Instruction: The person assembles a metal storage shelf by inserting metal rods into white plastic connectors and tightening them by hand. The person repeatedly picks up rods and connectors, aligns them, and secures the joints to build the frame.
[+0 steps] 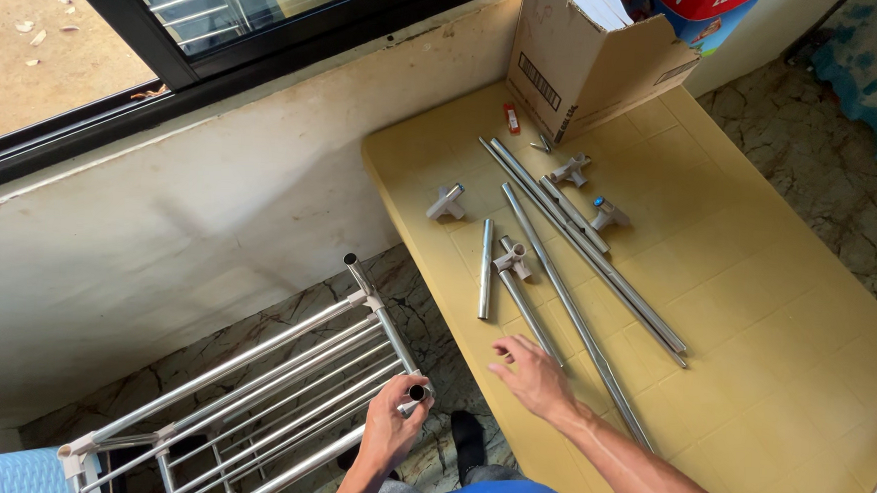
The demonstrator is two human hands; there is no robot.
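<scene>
Left hand [391, 427]: lower middle of the frame, grip closed around the open end of a metal tube [415, 393] at the near corner of the rack.
Rack [254, 406]: lower left, a frame of parallel silver rods joined by pale plastic corner pieces, lying tilted over the stone floor [835, 185] just beside the bench.
Right hand [534, 377]: low centre, over the near edge of the bench, palm down, grip open with fingers spread; fingertips at or just above the lower end of a short tube with connector [521, 294]. Whether they touch it I cannot tell.
Bench [751, 319]: yellow, patterned top, filling the right half.
Loose tubes [581, 248]: several long silver ones lying diagonally across the middle of the bench, some side by side.
Single short tube [485, 268]: left of them, near the bench's left edge.
Connectors [447, 203]: pale plastic joints scattered at the upper part of the bench.
Cardboard box [589, 66]: upper right of centre, open, at the far end of the bench.
Window [172, 28]: upper left, dark frame above a pale wall.
</scene>
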